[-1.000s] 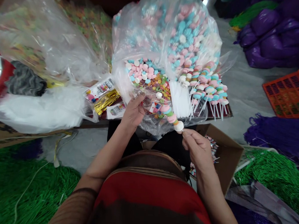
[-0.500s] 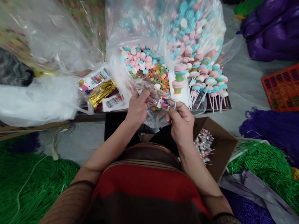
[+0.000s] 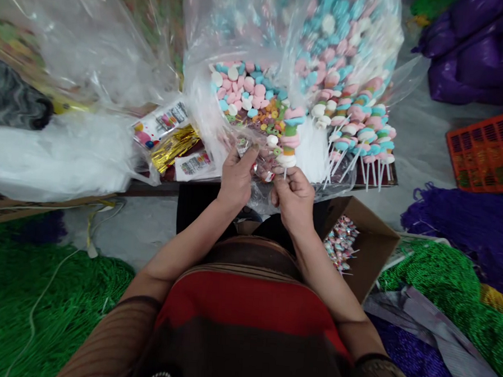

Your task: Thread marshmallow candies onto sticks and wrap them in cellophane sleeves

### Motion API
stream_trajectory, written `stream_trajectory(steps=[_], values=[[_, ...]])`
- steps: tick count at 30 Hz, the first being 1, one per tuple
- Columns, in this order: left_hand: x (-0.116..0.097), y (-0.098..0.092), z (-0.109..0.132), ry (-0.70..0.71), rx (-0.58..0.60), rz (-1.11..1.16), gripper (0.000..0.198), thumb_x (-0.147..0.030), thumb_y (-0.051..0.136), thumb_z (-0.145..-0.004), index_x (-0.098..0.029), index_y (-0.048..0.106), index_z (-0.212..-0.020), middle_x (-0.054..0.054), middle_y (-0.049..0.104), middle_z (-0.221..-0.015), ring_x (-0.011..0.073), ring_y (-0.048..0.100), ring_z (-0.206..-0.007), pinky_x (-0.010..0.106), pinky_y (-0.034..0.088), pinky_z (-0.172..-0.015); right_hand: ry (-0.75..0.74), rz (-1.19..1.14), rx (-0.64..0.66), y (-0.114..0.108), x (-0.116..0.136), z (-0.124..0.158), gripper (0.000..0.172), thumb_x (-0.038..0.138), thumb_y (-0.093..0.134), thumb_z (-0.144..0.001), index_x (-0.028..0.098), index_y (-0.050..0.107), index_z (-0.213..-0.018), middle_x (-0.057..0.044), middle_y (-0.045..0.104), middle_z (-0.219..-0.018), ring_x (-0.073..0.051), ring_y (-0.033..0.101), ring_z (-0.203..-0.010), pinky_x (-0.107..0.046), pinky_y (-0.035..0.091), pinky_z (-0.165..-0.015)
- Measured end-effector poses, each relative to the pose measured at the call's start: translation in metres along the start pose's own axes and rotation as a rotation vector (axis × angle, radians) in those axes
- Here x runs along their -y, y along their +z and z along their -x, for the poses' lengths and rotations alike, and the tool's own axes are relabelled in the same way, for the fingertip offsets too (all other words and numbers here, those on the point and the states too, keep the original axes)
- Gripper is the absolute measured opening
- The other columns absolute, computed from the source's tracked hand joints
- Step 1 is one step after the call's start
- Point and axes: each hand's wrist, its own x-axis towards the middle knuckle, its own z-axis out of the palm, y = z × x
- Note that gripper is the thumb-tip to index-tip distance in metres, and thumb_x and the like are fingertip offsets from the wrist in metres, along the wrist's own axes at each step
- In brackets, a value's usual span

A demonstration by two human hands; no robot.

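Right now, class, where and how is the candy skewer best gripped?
On the candy skewer, probably by the bare white stick, from the near side: it points that way, slim enough to pinch, as the right hand does, below the wide stacked sweets.

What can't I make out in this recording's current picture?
All in the head view:
Lower end of the white stick under the pink, blue, green and white candy stack: hidden by the right hand.
Underside of the left hand at the clear plastic wrapper: hidden by the hand's back.
Lettering on the white printed packets: too small, blurred.
Large clear plastic bag of pink, blue and white candies: cut off by the top edge.
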Motion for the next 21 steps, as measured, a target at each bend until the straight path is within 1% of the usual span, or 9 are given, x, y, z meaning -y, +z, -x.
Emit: stream_trajectory(steps=[3,5,8,10,13,15,16,18,21], values=[[0.003,-0.001,0.0,0.013,-0.028,-0.013,0.021,-0.029,0.081,-0.083,-0.022,0.062,-0.081,-0.006,0.061,-0.064,0.0086,0.063,-0.062,0.02,0.051,-0.062,0.012,0.016,0.077,-0.003,0.0,0.005,0.029,0.055,0.067,-0.09,0.029,0.069,-0.102,0.008,0.049,-0.058,-0.008,0.038,-0.042,-0.027,0.036,-0.044],[0.004,0.0,0.0,0.009,-0.008,-0.004,0.019,-0.029,0.08,-0.084,-0.023,0.062,-0.082,-0.007,0.059,-0.062,0.0081,0.061,-0.059,0.02,0.051,-0.061,0.004,0.03,0.119,-0.005,0.001,0.007,0.032,0.056,0.067,-0.09,0.03,0.071,-0.108,0.007,0.054,-0.061,-0.01,0.043,-0.046,-0.028,0.041,-0.047],[0.001,0.003,0.002,-0.017,0.046,0.021,0.015,-0.03,0.075,-0.088,-0.023,0.063,-0.084,-0.005,0.062,-0.067,0.0094,0.061,-0.059,0.022,0.051,-0.06,-0.009,0.027,0.133,-0.007,0.003,0.004,0.031,0.055,0.07,-0.088,0.029,0.073,-0.105,0.005,0.063,-0.068,-0.011,0.052,-0.053,-0.03,0.048,-0.053],[-0.003,0.004,0.005,-0.037,0.096,0.028,0.009,-0.029,0.072,-0.09,-0.024,0.065,-0.089,-0.003,0.07,-0.08,0.0115,0.066,-0.069,0.024,0.054,-0.065,-0.02,-0.007,0.085,-0.008,0.003,-0.001,0.029,0.053,0.073,-0.086,0.028,0.072,-0.101,0.004,0.064,-0.07,-0.012,0.056,-0.056,-0.03,0.05,-0.055],[-0.009,0.001,0.007,-0.086,0.202,0.028,0.007,-0.03,0.069,-0.09,-0.026,0.067,-0.096,0.001,0.076,-0.099,0.0179,0.073,-0.094,0.029,0.058,-0.076,-0.019,-0.056,-0.001,-0.011,0.003,-0.009,0.029,0.054,0.073,-0.085,0.028,0.069,-0.097,0.005,0.062,-0.067,-0.013,0.06,-0.057,-0.029,0.051,-0.053],[-0.011,-0.002,0.007,-0.115,0.259,0.036,0.011,-0.032,0.074,-0.086,-0.025,0.068,-0.094,0.003,0.077,-0.101,0.0227,0.073,-0.105,0.033,0.059,-0.082,-0.022,-0.068,-0.015,-0.015,0.005,-0.013,0.029,0.055,0.073,-0.085,0.027,0.067,-0.095,0.005,0.059,-0.066,-0.012,0.059,-0.055,-0.028,0.05,-0.052],[-0.011,-0.003,0.006,-0.121,0.27,0.042,0.014,-0.032,0.077,-0.084,-0.025,0.069,-0.092,0.003,0.077,-0.1,0.024,0.073,-0.107,0.034,0.058,-0.084,-0.027,-0.068,-0.013,-0.017,0.006,-0.015,0.029,0.054,0.073,-0.085,0.027,0.066,-0.095,0.005,0.058,-0.066,-0.012,0.059,-0.054,-0.027,0.049,-0.051],[-0.009,-0.005,0.003,-0.119,0.25,0.041,0.018,-0.03,0.082,-0.079,-0.023,0.069,-0.089,0.003,0.075,-0.095,0.0234,0.074,-0.102,0.034,0.058,-0.083,-0.047,-0.053,-0.007,-0.021,0.01,-0.015,0.028,0.054,0.071,-0.088,0.028,0.064,-0.094,0.005,0.057,-0.068,-0.011,0.06,-0.055,-0.026,0.047,-0.05],[-0.001,-0.007,-0.001,-0.106,0.177,0.02,0.024,-0.031,0.087,-0.074,-0.022,0.068,-0.084,0.0,0.072,-0.085,0.0182,0.072,-0.089,0.031,0.056,-0.078,-0.094,0.005,-0.025,-0.024,0.014,-0.012,0.029,0.056,0.068,-0.091,0.028,0.063,-0.092,0.005,0.055,-0.07,-0.01,0.057,-0.054,-0.025,0.046,-0.049]])
